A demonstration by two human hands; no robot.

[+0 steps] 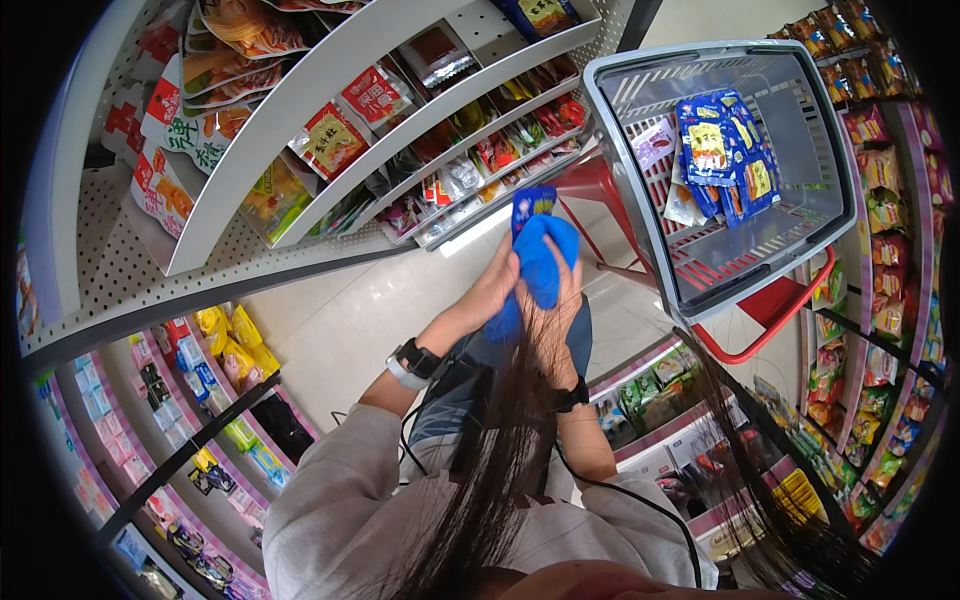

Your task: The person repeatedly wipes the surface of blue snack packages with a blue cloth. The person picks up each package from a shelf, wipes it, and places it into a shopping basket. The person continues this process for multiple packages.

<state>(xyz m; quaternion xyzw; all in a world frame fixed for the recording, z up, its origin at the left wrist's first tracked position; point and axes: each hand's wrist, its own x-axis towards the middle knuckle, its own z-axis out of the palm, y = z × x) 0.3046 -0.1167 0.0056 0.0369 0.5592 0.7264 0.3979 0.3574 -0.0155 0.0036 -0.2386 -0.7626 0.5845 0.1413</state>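
Observation:
Before my body, both hands meet around a blue cloth [547,259] and a small blue snack packet [532,204]. My left hand [487,289] grips the packet along its left side; the packet's top sticks up past the cloth. On the right, my right hand [559,322] has its fingers spread over the bunched cloth and presses it against the packet. The cloth hides the packet's lower part, and strands of long hair cross in front of my right hand. A grey shopping basket [806,225] at the upper right holds several similar blue packets [724,154].
The basket rests by a red plastic stool [592,187], its red handle [754,349] folded outward. Ahead on the left, a white perforated shelf rack [247,161] carries bagged snacks in tiers. More stocked shelves [885,247] line the right and lower left. Pale floor tiles [330,315] lie between.

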